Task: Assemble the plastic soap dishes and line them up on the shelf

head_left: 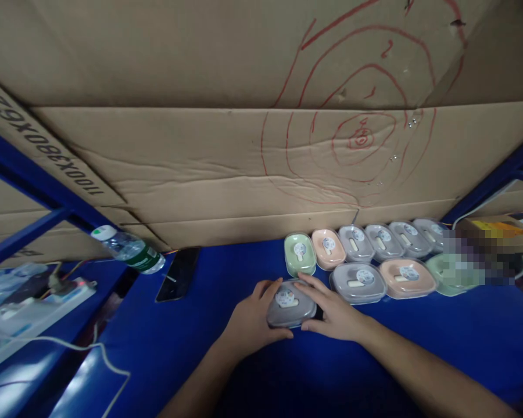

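Observation:
A grey lidded container [289,305] with a round white label lies on the blue table [192,348]. My left hand [250,322] grips its left side, thumb under the near edge. My right hand [333,310] holds the right side, fingers curved over the top edge. Just beyond stand two rows of similar lidded containers: a green one [299,253], a pink one [328,248] and several grey ones [386,239] at the back, a grey one [358,283] and a pink one [407,277] in front.
A cardboard wall [226,162] with red scribbled circles rises behind the table. A black phone [178,273] and a lying water bottle [128,249] sit at left. A white power strip [39,302] with cables lies far left. Blue shelf posts flank both sides.

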The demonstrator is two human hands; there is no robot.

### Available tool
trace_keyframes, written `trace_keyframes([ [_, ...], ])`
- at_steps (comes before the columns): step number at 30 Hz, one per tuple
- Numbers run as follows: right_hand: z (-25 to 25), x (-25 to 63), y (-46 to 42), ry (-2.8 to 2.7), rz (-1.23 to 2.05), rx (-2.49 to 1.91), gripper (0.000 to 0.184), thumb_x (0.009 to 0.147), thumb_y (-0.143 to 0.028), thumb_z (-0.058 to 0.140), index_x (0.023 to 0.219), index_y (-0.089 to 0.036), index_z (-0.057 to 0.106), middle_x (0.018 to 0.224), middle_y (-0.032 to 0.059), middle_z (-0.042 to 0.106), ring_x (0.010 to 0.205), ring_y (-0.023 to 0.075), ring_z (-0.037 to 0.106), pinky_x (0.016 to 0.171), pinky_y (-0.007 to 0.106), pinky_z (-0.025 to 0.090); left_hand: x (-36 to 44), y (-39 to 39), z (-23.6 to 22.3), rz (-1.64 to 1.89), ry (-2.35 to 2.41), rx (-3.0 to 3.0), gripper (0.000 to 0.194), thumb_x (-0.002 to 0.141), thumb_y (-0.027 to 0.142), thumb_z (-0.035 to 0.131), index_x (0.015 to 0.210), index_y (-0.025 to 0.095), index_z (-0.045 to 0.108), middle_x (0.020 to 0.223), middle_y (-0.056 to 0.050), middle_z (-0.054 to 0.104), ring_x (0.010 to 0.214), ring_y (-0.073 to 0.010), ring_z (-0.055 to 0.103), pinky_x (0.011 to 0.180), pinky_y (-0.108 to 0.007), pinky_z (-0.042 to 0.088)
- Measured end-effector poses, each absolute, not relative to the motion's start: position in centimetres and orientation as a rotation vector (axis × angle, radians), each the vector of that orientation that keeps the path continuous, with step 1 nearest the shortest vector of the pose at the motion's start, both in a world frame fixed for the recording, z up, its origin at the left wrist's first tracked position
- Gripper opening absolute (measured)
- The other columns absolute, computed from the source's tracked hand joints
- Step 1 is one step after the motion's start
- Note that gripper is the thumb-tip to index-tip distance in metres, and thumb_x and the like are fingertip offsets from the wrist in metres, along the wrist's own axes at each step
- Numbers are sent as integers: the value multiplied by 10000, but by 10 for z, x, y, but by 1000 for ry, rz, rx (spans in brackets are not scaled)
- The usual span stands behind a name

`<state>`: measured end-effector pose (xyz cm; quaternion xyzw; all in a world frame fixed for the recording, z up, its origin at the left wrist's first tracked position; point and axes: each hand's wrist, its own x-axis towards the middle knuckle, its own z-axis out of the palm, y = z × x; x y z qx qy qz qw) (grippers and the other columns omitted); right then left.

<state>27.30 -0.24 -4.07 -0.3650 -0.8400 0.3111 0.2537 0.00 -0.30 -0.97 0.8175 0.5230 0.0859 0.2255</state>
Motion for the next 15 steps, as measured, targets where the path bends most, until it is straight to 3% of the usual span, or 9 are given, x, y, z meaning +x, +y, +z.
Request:
trace_keyframes([
  [10,-43,271,-2,-2267,888,-960,959,862,-456,792,1656,-347,265,1733,131,208,1533,376,375,1237,570,361,-6,-1,-18,299,1412,2269,1164,592,743,852,1575,379,348,1510,-127,504,1218,-385,661,1011,-533,572],
  [15,-43,268,-5,-2249,865,-986,950,855,-355,785,1652,-350,270,1727,129,214,1556,368,329,1244,585,343,-6,0,-16,298,1410,2331,1153,622,831,774,1579,332,365,1505,-143,508,1243,-387,641,1024,-528,559],
])
